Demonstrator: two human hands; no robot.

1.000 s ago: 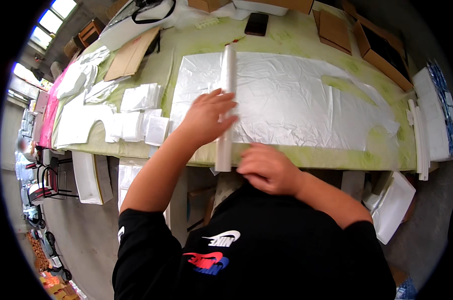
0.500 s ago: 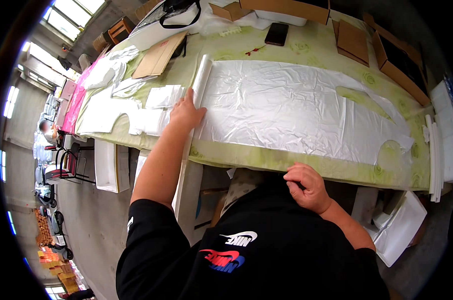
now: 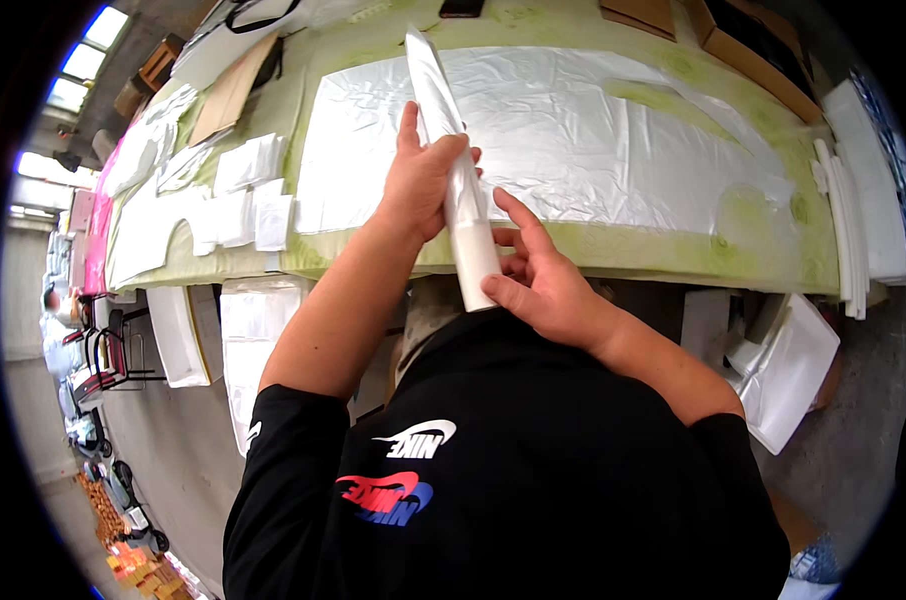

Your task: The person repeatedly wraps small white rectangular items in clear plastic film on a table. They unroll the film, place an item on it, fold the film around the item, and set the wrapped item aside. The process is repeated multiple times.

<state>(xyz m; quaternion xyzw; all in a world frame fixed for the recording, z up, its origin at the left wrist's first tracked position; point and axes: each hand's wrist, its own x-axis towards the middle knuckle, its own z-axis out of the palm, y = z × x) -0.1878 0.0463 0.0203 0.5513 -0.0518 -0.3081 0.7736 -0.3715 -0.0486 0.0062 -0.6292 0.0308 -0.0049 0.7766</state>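
Note:
A slim white roll of plastic film (image 3: pixel 460 195) is held up at a slant over the table's near edge, its lower end close to my shirt. My left hand (image 3: pixel 420 180) is wrapped round its middle, thumb across the front. At the lower end, my right hand (image 3: pixel 553 285) has its thumb on the roll and its fingers curled along the right side, the index finger stretched away. Behind the roll, a shiny white plastic bag with cut-out handles (image 3: pixel 593 150) lies flat and slightly creased on the green patterned tablecloth (image 3: pixel 613 240).
Small folded white packets (image 3: pixel 235 215) and flattened white bags (image 3: pixel 143 235) lie on the left. Cardboard (image 3: pixel 235 88) rests behind them. A dark phone (image 3: pixel 461 8) and an open carton (image 3: pixel 758 60) are at the back. White tubes (image 3: pixel 841 230) stand at the right edge.
The roll has been lifted off the table and brought toward me in my left hand. My right hand has risen from the table edge to its lower end. The view has shifted.

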